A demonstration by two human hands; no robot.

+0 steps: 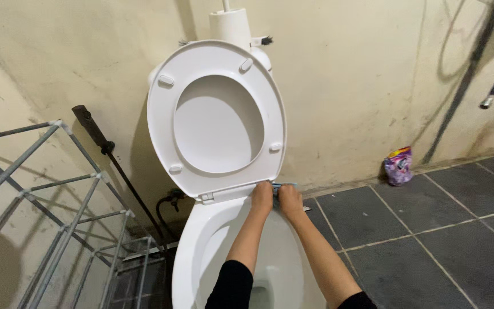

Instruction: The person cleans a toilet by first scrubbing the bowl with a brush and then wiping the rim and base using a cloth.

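Note:
A white toilet bowl (192,257) stands below me with its seat and lid (161,126) raised upright against the tank. Both my hands reach to the back rim of the bowl, just under the seat hinge. My left hand (262,197) presses on the rim with fingers curled. My right hand (289,197) sits beside it, pressing on a small blue cloth or sponge (285,186) whose edge shows past the fingers. Black sleeves cover both upper forearms.
A grey metal rack (58,189) stands at the left. A dark long-handled tool (107,149) leans on the wall behind it. A toilet paper roll (230,26) sits atop the tank. A purple pouch (399,166) lies by the wall on grey floor tiles (430,240).

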